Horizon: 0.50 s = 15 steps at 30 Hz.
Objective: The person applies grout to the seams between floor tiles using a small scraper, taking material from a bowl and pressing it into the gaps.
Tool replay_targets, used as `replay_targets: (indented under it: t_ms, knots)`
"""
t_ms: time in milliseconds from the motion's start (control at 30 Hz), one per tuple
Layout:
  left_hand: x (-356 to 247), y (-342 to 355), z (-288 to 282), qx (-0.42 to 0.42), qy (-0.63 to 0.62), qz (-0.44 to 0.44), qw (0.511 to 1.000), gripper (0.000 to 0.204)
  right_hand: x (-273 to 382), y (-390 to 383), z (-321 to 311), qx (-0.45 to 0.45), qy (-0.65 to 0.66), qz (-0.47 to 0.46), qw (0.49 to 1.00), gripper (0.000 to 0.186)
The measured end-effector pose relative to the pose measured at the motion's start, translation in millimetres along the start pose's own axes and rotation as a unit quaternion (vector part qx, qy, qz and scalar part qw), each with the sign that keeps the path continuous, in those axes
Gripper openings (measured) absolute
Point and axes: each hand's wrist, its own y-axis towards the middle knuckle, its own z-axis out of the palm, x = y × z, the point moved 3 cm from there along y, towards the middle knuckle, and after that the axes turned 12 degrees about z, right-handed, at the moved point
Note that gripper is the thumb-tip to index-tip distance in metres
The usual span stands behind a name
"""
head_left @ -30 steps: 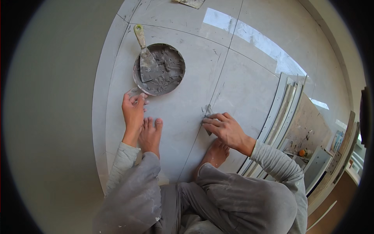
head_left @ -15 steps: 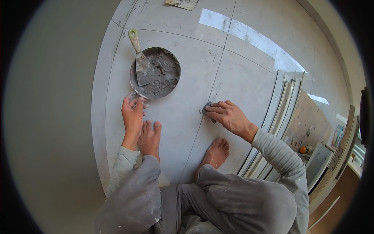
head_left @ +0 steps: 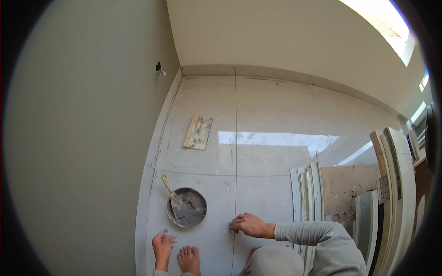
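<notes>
The right hand [head_left: 251, 225] grasps a small grey piece [head_left: 233, 227] at the floor [head_left: 262, 195] seam. The left hand [head_left: 161, 247], fingers part-curled, is near the bowl [head_left: 171, 219]; I cannot tell whether it grips anything. A scraper [head_left: 173, 197] rests in grey paste [head_left: 195, 209].

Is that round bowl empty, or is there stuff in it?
Not empty: lumpy grey paste covers the inside of the round bowl, and a putty knife rests in it. I cannot tell how deep it goes.
</notes>
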Motion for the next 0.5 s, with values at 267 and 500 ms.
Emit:
replay_targets:
  t_ms: [267, 500]
  knots:
    - [-8, 20, 6, 0.171, 0.107, 0.180, 0.963, 0.098, -8, -36, -3, -0.037, -0.031, 0.008, 0.999, 0.038]
    - [-39, 4, 55, 0.137, 0.100, 0.281, 0.945, 0.037, -6, -8, -6, -0.204, 0.001, 0.142, 0.969, 0.034]
